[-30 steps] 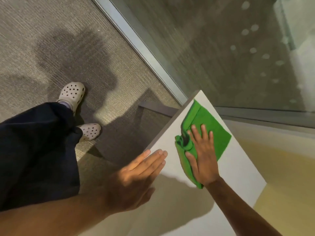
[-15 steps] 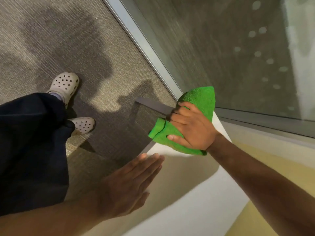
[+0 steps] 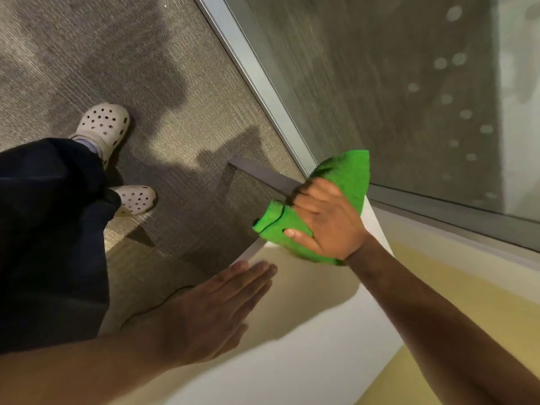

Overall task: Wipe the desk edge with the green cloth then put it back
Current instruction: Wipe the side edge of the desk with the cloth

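The green cloth (image 3: 347, 173) is bunched over the far corner of the white desk (image 3: 306, 346). My right hand (image 3: 327, 220) is shut on it, fingers curled over the desk's left edge (image 3: 257, 247) and thumb on top. The cloth hides the corner itself. My left hand (image 3: 210, 311) lies flat, fingers together, on the desk top near the same edge, a short way nearer to me than the cloth. It holds nothing.
Grey carpet (image 3: 146, 68) lies to the left, with my two feet in pale perforated clogs (image 3: 102, 124). A glass partition with a metal frame (image 3: 257, 83) runs just beyond the desk corner. A yellow surface (image 3: 467, 287) borders the desk on the right.
One second ago my right hand pressed the cloth flat on the desk top. It has since gathered the cloth and wrapped it over the far corner and left edge. My left hand stayed put.
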{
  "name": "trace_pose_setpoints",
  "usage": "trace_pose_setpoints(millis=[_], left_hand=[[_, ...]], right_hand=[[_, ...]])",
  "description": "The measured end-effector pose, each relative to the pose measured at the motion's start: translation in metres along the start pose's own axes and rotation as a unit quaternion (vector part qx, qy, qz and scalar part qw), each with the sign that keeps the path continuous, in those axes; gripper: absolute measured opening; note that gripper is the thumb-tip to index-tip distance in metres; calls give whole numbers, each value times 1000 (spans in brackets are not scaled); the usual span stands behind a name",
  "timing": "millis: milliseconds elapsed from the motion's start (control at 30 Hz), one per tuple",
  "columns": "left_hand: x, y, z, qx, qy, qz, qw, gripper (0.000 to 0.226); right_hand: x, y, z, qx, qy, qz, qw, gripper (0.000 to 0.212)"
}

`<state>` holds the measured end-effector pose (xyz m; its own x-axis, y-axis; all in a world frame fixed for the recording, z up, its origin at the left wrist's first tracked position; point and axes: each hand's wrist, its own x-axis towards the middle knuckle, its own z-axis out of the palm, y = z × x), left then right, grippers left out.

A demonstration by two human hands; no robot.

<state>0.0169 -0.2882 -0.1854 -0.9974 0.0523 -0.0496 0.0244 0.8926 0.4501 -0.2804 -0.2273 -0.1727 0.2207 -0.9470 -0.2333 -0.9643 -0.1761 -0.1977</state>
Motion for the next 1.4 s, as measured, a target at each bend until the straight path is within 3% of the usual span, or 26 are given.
trace_pose_setpoints(millis=[100,167,267,367,433,500,567,700,800,867,967,1100,1200,1300,1400], left_hand=[[0,1,-2,3,-7,3,1000,81],[0,0,1,9,4,2,1000,80],[-2,3,5,-7,13,-5,1000,81],[-4,4,12,-18,24,-4,1000,82],[-5,5,16,-18,26,-5,999,83],[-4,5,18,-27,29,-8,999,83],[-3,6,19,-41,32,-10,999,81],[-2,6,16,-55,35,-4,998,83],[-1,6,15,-29,34,5,999,86],[-1,6,14,-25,34,5,999,86],[-3,6,16,-46,33,9,998,82],[-5,3,22,-107,32,-1,994,78],[-10,1,24,-173,50,-33,983,82],[-18,3,28,-244,42,-126,961,94],[-21,4,31,-372,23,-215,903,108]], right_hand=[[0,20,-4,24,67,129,989,54],[0,22,-3,48,106,260,959,49],[2,10,5,102,172,451,870,52],[-16,-16,15,104,256,556,783,39],[-37,-34,24,111,251,601,750,41],[-52,-52,31,133,216,645,721,60],[-60,-70,37,131,186,629,743,72],[-62,-102,44,141,133,485,853,68],[-59,-94,41,104,81,377,917,66],[-49,-74,32,64,61,332,939,67],[-13,-41,20,36,94,385,917,68],[32,-13,3,50,171,571,801,60],[46,-26,3,84,185,647,735,67],[49,-63,10,89,180,646,736,78],[45,-118,20,87,152,642,746,77]])
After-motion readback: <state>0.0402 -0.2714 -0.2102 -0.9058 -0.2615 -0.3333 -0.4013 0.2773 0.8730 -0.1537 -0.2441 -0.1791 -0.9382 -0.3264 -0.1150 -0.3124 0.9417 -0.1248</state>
